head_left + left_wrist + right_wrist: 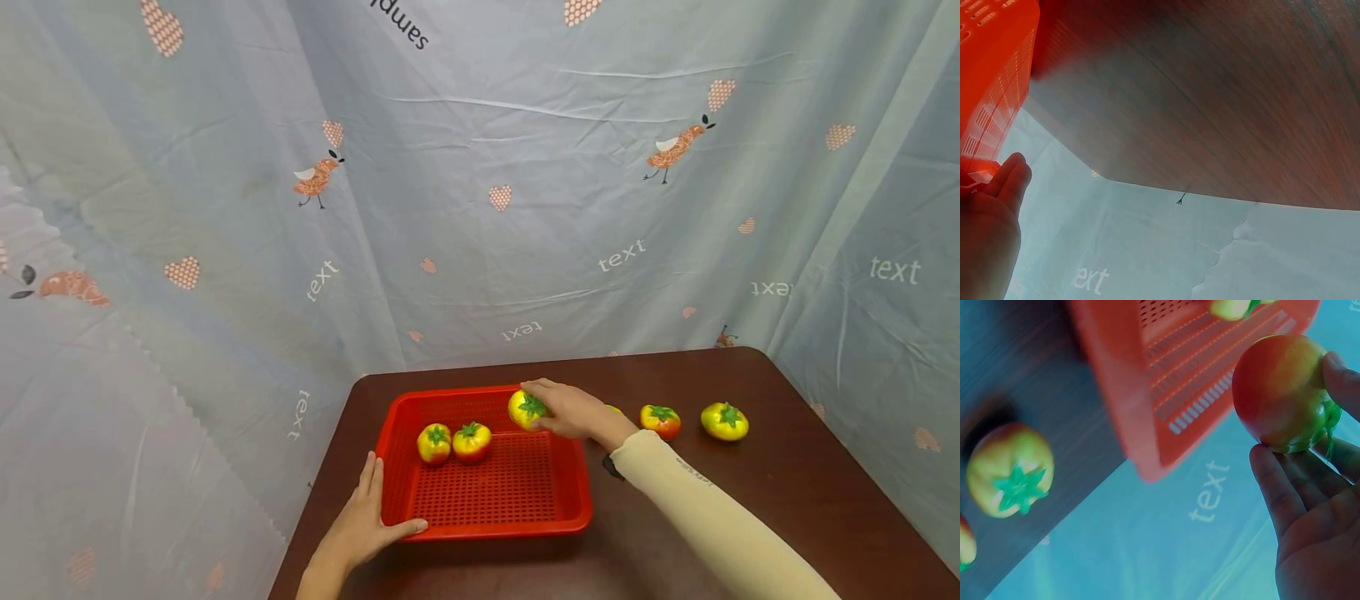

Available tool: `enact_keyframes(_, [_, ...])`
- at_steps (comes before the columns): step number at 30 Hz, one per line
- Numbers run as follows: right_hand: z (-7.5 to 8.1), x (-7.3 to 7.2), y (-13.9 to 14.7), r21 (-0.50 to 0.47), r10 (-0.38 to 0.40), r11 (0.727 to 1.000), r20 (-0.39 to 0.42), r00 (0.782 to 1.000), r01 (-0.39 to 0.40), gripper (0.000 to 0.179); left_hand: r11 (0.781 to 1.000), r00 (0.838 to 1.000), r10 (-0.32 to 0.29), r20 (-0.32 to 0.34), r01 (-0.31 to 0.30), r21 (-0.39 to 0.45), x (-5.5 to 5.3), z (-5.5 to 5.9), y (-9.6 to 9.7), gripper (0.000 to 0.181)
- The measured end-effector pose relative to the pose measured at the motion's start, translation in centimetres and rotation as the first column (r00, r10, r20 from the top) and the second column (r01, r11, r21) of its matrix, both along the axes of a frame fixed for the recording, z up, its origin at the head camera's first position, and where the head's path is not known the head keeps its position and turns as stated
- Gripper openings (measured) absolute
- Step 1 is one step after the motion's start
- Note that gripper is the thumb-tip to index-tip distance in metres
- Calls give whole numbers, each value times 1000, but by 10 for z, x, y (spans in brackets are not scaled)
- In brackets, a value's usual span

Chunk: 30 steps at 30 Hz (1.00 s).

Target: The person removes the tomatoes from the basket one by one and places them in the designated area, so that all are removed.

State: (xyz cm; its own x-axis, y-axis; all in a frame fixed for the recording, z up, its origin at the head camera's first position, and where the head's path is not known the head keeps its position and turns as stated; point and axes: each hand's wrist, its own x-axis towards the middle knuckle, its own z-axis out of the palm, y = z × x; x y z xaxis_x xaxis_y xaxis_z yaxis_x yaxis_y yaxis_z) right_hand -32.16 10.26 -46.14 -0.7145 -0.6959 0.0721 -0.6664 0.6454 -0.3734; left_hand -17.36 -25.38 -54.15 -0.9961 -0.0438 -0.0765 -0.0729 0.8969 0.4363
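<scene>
In the head view, a red plastic basket (495, 532) with a mesh bottom stands on the table. My left hand (363, 518) rests at its near left corner, fingers straight along the left side and thumb across the front rim. My right hand (576, 410) grips a yellow and red tomato (525, 410) with a green leafy top, above the basket's far right part. The right wrist view shows this tomato (1282, 394) between thumb and fingers. Two similar tomatoes, one on the left (434, 444) and one beside it (472, 442), lie inside the basket.
On the dark wooden table (787, 500), right of the basket, lie a red-yellow tomato (660, 422) and a yellower tomato (725, 422). Another tomato (615, 409) is mostly hidden behind my right wrist. A patterned grey-blue curtain (480, 250) hangs behind and beside the table.
</scene>
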Motion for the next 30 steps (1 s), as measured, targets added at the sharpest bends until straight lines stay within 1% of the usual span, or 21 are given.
enact_keyframes(3, [0,-1,11,-6,-19,1000,4,1000,19,68,1000,1000,-2,2,2,1,0,0,0,131])
enact_keyframes(8, [2,-2,30,-17,-46,999,-12,999,45,68,1000,1000,-7,-1,7,-6,1,1,0,131])
enact_keyframes(12, [1,-1,44,-14,-48,999,-31,998,48,66,1000,1000,-9,-4,9,-15,2,3,0,130])
enact_keyframes(16, [-4,1,57,-18,-32,999,-56,998,31,64,1000,1000,-6,-9,6,-14,2,3,0,130])
enact_keyframes(18, [-6,3,64,-24,-33,999,-49,998,31,64,1000,1000,-5,-11,4,-12,2,3,0,130])
enact_keyframes(23, [-15,6,79,-22,-70,997,-15,997,70,65,1000,1000,-5,-6,5,-11,2,3,1,130])
enact_keyframes(27, [-19,9,90,-28,-95,995,-20,995,94,66,1000,1000,-5,-3,5,-9,2,4,1,130])
enact_keyframes(30, [-22,11,97,-26,-97,995,-20,995,96,65,1000,1000,-7,-10,7,-8,2,4,1,129])
